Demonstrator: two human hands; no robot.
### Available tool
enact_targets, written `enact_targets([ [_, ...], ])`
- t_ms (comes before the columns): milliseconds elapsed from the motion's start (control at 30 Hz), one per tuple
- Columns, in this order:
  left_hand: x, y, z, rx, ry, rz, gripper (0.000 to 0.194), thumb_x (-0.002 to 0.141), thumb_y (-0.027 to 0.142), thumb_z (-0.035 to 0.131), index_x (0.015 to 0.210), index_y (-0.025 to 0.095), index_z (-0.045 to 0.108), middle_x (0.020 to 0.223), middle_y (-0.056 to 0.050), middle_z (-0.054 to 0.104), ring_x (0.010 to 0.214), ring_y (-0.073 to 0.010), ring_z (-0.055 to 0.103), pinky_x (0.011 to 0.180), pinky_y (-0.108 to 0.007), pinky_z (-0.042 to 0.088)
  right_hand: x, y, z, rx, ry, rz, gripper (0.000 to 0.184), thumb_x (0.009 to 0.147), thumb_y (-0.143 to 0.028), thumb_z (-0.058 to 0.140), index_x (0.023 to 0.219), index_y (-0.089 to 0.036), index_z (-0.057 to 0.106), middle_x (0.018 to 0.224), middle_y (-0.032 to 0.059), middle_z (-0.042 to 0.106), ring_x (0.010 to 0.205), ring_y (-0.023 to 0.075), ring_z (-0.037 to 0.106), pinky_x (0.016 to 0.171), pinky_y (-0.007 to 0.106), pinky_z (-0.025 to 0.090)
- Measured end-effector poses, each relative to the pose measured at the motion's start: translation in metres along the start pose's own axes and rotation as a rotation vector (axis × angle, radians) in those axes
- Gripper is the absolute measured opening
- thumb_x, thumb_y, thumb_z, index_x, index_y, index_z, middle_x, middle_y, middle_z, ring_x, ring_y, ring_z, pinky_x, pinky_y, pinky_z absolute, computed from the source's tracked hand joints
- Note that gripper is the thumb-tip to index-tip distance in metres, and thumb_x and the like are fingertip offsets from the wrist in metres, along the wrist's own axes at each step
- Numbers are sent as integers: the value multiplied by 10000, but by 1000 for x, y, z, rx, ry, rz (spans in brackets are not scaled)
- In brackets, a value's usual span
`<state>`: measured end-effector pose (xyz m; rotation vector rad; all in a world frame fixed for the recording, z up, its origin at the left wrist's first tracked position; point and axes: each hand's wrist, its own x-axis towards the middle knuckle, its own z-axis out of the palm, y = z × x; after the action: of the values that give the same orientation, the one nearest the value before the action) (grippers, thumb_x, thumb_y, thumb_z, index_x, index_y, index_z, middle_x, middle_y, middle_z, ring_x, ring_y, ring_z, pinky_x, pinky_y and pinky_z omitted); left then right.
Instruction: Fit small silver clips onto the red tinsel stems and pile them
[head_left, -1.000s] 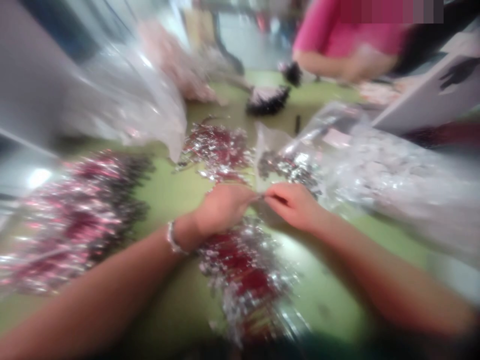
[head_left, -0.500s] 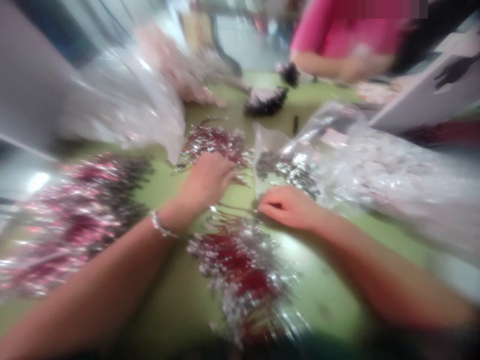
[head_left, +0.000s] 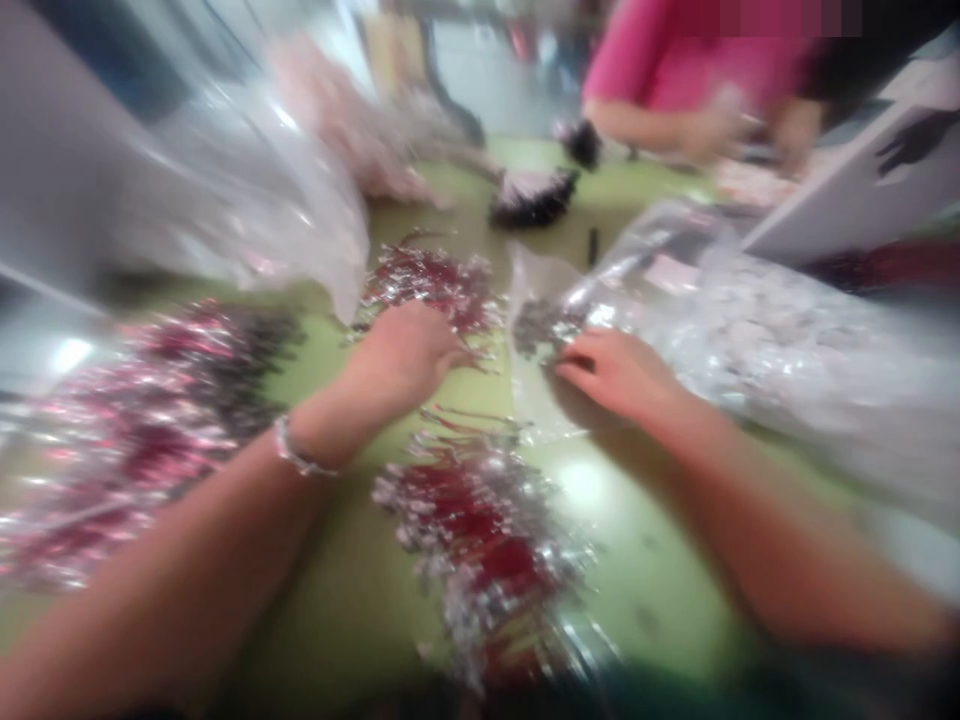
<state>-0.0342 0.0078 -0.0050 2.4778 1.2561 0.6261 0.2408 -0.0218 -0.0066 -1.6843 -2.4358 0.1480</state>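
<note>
My left hand (head_left: 405,345), with a bracelet (head_left: 294,450) at the wrist, rests over the near edge of a pile of red strips with silvery ends (head_left: 431,275). Its fingers curl downward and are mostly hidden; what they grip I cannot make out. At the small silvery-grey pieces (head_left: 538,325) on a clear plastic sheet (head_left: 532,395), my right hand (head_left: 619,370) has thumb and fingers bent together. Anything between those fingertips is too blurred to name. A second pile of red strips with silvery ends (head_left: 480,525) lies nearer me, between my forearms.
A pink and dark pile (head_left: 157,420) lies on the green table (head_left: 300,610) at left. Clear plastic bags (head_left: 285,210) stand behind it. A big bag of whitish pieces (head_left: 795,340) is at right. Across the table, a person in a pink top (head_left: 697,70) works with their hands.
My right hand has moved away from the near pile, up and right to the silvery pieces. My left hand has shifted slightly left. Thin strands now show on the near pile's far edge.
</note>
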Motion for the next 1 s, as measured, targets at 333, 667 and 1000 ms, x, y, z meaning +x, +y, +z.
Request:
enact_targets([
  [333,-3,3,-16,-122,283,-221,174,857,364,608,806,243,722,775,5,700,735,-152,607,723,-283,479,-1,-21,27,-294,118,-47,268,892,-124,381,805,-163,631,835,123,604,734,203,489,525,324,260],
  [667,-6,22,0,-239,263,-165,214,892,300,561,771,203,709,794,-6,706,755,-141,611,720,-271,477,-6,-22,22,87,309,55,259,961,-285,389,1043,-213,623,920,88,698,794,223,614,674,361,434],
  [1000,-4,3,13,-762,4,-355,274,908,395,566,1026,171,671,846,-75,753,626,-104,626,572,-230,501,-9,-33,19,381,200,-2,289,906,-204,496,1155,-242,638,1008,55,735,836,207,677,761,374,508],
])
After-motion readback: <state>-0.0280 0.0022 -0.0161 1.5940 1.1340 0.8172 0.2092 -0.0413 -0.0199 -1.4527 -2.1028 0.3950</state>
